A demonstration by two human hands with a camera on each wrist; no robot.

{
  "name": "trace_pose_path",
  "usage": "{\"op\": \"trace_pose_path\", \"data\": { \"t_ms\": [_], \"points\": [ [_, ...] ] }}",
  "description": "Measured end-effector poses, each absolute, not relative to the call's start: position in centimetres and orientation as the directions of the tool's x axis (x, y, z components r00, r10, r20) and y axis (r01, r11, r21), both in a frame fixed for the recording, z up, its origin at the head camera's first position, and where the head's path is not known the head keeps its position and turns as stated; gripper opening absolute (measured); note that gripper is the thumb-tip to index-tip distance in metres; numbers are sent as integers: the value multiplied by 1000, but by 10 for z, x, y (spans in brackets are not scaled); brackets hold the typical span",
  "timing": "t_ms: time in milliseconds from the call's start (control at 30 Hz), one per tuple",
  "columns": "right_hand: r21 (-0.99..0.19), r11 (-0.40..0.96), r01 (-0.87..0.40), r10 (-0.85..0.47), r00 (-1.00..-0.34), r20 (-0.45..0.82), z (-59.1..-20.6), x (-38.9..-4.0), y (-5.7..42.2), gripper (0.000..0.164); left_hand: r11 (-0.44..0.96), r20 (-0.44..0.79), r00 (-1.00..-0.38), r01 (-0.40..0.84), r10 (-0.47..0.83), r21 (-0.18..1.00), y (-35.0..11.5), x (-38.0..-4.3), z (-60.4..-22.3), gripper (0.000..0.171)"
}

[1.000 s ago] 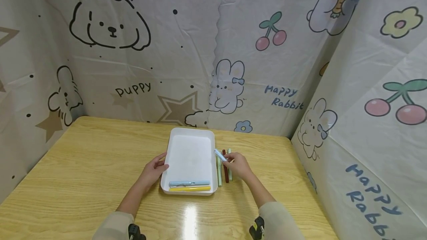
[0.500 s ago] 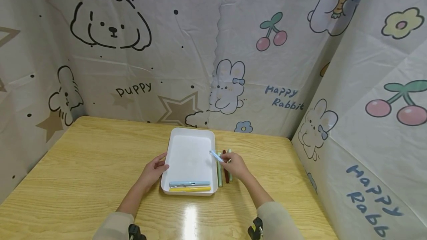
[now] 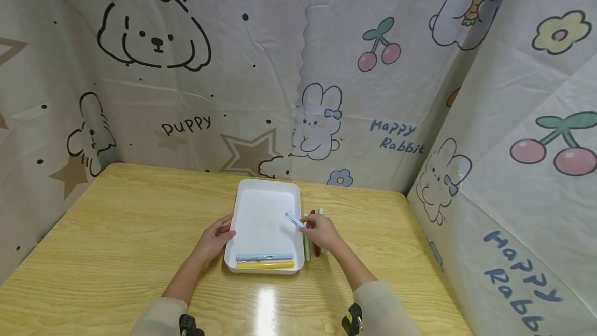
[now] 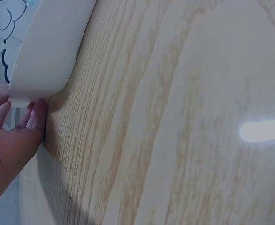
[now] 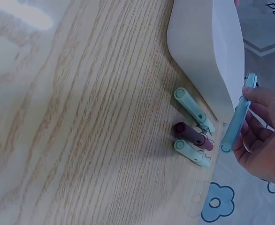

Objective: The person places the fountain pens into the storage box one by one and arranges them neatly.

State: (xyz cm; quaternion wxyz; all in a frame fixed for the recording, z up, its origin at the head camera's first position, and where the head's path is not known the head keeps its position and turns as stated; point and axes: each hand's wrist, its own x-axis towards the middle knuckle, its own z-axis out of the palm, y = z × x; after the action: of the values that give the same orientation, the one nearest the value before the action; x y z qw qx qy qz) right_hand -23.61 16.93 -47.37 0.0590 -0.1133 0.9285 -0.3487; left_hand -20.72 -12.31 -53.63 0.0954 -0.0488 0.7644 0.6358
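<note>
Cartoon-printed cloth (image 3: 261,77) hangs behind a wood-grain bench (image 3: 163,211), where a white tray (image 3: 266,206) stands. A blue pen (image 3: 294,219) is pinched between the thumb and fingers of the right hand (image 3: 323,231), and in the head view it reaches over the tray's right part. Its long axis slants — the end beyond the fingers points left and away from the person — so it sits askew to the second blue pen (image 3: 265,257) and yellow pen (image 3: 266,265), which lie crosswise at the tray's near end. Opposite, the left hand (image 3: 212,240) grips the tray's left edge, well apart from the slanted pen. Just right of the tray, two green pens (image 5: 192,108) and a dark red pen (image 5: 192,134) lie roughly along its side.
</note>
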Motion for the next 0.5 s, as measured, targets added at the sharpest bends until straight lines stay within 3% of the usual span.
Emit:
{"op": "trace_pose_path", "data": {
  "t_ms": [500],
  "points": [
    [-640,739,-210,-312,-949,-49,-472,-237,159,23,193,-209,-976,-195,55,962,-124,-206,-535,53]
  ]
}}
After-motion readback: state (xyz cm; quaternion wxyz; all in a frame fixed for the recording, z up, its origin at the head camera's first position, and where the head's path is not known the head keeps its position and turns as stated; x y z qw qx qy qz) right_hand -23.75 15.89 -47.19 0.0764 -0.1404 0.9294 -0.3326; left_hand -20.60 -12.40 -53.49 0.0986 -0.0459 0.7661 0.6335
